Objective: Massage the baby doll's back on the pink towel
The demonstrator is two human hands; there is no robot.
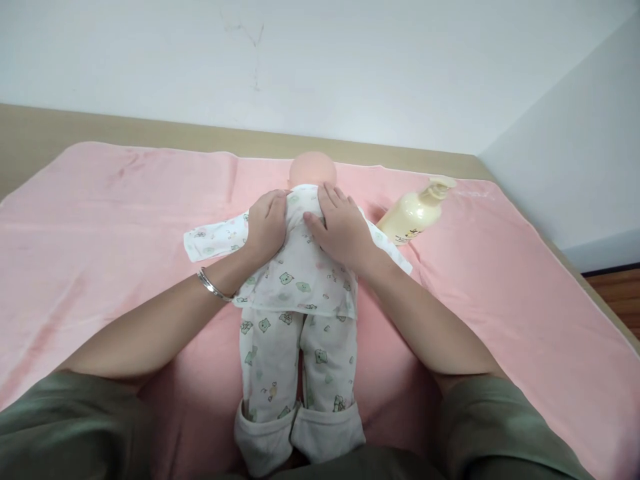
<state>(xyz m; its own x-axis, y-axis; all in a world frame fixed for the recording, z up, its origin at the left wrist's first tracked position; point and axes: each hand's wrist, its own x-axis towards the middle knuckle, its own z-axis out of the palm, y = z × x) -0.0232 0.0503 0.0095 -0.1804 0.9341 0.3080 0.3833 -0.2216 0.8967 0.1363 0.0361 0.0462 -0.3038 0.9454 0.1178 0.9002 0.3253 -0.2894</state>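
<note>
Doll (300,267) lies in the centre of the head view, on a pink towel (100,233) spread over the bed, its bare head (313,170) toward the upper middle of the frame and its legs running down toward the lower edge. It wears a loose white printed suit (295,320) with turned-up cuffs. The left hand (266,227) rests on the doll's upper body with fingers curled, pressing the cloth; a bangle (213,287) circles its wrist. The right hand (340,230) lies flat and spread just beside it, palm down on the chest. Neither hand closes around anything. A cream pump bottle (415,213) lies right of centre, near the doll's sleeve. The doll looks light, its cloth soft and prone to slipping, so the firm torso under the arms seems the safest hold.
</note>
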